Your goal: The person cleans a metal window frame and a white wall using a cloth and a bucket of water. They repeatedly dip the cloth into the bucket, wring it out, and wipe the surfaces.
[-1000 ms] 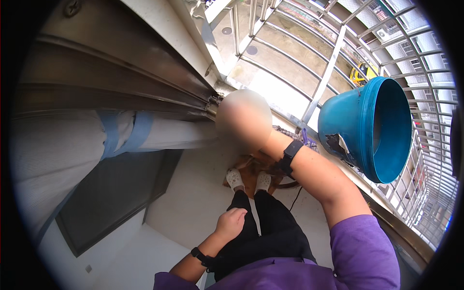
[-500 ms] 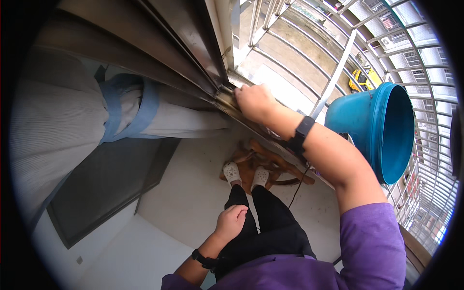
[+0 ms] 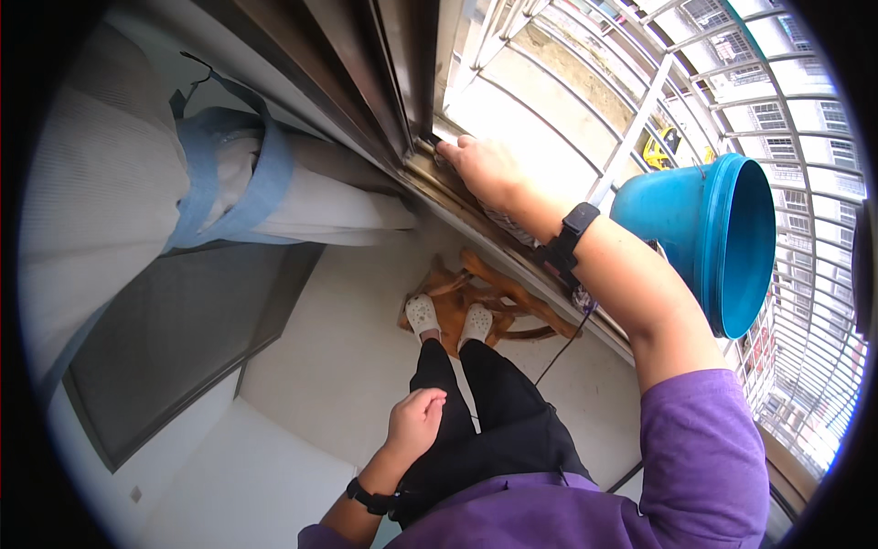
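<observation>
Right hand (image 3: 483, 165) flat on the window track (image 3: 430, 178)
Fingers spread, gripping nothing; left hand (image 3: 416, 423) loosely curled, empty; best to stay balanced on the wooden stool (image 3: 494, 302).

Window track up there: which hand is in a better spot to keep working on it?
The right hand. It rests on the window track at the frame's base, arm stretched out. The left hand hangs by the thigh, far below, holding nothing.

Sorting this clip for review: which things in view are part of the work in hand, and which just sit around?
In use: right hand on the window track; wooden stool underfoot.
Around: left hand at the thigh; blue bucket; tied curtain; metal grille.
</observation>
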A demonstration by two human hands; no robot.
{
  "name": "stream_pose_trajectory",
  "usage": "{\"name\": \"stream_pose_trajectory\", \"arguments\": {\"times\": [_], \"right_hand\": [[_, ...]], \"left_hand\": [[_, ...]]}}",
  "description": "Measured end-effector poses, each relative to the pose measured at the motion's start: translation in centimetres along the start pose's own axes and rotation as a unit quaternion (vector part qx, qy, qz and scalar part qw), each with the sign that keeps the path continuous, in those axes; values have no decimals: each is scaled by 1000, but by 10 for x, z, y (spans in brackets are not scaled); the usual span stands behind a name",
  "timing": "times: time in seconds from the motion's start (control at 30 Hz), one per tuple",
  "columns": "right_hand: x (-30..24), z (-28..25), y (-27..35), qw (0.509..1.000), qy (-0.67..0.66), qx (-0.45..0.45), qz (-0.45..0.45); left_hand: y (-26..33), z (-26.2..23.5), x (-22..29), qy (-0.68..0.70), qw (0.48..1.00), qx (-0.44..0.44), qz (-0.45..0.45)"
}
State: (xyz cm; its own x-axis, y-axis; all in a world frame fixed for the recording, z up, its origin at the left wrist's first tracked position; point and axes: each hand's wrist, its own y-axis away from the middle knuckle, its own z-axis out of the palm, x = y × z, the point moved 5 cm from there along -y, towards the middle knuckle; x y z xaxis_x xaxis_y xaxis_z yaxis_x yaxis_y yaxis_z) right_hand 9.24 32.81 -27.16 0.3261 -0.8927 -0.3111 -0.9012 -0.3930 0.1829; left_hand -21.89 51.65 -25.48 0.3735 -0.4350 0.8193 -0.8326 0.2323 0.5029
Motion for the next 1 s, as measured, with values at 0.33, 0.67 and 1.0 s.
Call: {"name": "stream_pose_trajectory", "arguments": {"times": [0.33,0.67,1.0], "right_hand": [[13,-7,43,996,7,-91,-7],[5,8,19,990,-31,-123,61],[-14,5,-27,994,98,-48,18]], "left_hand": [[13,-12,-7,23,1000,6,-12],[0,-15,17,34,999,-11,21],[7,-29,-7,71,997,16,-39]]}}
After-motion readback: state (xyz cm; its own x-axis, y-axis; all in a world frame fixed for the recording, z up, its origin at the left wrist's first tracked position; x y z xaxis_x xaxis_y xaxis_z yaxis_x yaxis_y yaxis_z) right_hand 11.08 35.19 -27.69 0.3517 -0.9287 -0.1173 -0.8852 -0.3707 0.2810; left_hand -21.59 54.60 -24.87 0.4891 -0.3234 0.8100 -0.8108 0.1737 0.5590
